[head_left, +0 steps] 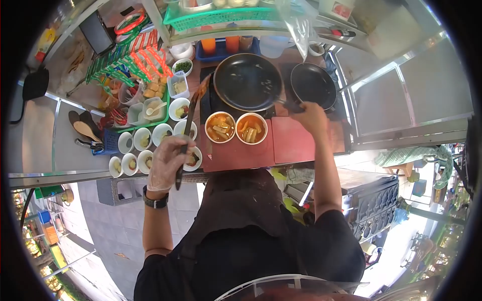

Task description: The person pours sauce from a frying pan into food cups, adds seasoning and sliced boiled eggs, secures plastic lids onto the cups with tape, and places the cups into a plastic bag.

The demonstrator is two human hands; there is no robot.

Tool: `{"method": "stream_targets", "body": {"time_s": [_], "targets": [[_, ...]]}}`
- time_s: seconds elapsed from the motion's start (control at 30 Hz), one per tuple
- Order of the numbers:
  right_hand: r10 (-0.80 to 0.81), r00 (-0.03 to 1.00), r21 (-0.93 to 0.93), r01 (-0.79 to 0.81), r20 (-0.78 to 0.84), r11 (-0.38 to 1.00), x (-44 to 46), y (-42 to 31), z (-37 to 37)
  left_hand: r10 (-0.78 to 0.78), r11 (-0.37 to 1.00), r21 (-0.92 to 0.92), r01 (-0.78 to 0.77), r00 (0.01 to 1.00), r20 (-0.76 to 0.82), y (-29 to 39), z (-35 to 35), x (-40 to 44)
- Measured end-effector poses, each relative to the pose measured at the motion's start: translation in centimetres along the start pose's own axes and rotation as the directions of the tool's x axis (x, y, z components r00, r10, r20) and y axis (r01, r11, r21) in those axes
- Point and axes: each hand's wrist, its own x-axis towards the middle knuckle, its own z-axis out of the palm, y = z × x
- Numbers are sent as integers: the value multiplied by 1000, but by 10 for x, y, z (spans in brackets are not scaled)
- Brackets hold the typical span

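Observation:
My left hand (167,163), in a clear plastic glove, is wrapped round a long dark spatula (190,115) whose stained tip points up and away beside the large pan. My right hand (311,119) grips the handle of the large black frying pan (248,83), which shows an oily, nearly bare inside. Just below that pan, two white bowls of orange soup with pale pieces, one on the left (220,127) and one on the right (251,129), stand side by side on a red board (236,156).
A smaller black pan (314,86) lies at the right. Several white cups (145,161) with food stand left of the boards. Behind them are a green tray (163,116) of containers and a bowl of chopped greens (182,66). A blue basket (205,56) holds orange containers.

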Motion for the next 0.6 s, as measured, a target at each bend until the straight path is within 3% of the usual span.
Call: {"method": "stream_targets", "body": {"time_s": [0.07,0.13,0.17,0.27,0.33,0.43,0.5,0.53,0.57,0.6], "targets": [[-22,1000,11,22,1,1000,26,-13,20,-75,997,35,75,997,-19,16,25,22],[-11,999,6,10,46,1000,40,-27,30,38,995,97,-35,999,-38,6,38,46],[6,998,-20,-4,59,1000,46,-28,38,-45,998,-49,43,998,-40,1,44,55],[-23,979,17,20,203,1000,52,-23,44,-15,1000,1,15,999,-34,-25,62,84],[-36,979,3,37,202,999,49,-19,49,-61,998,19,62,997,-46,-23,84,102],[-57,979,-2,58,197,998,52,-10,60,-159,975,158,158,987,-9,-52,106,138],[-59,979,8,58,197,998,52,0,61,-185,946,255,199,980,-77,-72,126,162],[-159,955,125,131,250,984,51,7,56,-192,946,253,204,979,-72,-80,135,175],[-260,920,244,191,294,951,48,13,54,-139,911,384,153,988,-66,-87,143,188],[-252,919,243,181,304,953,41,15,51,-88,856,507,102,995,-51,-96,149,199]]}}
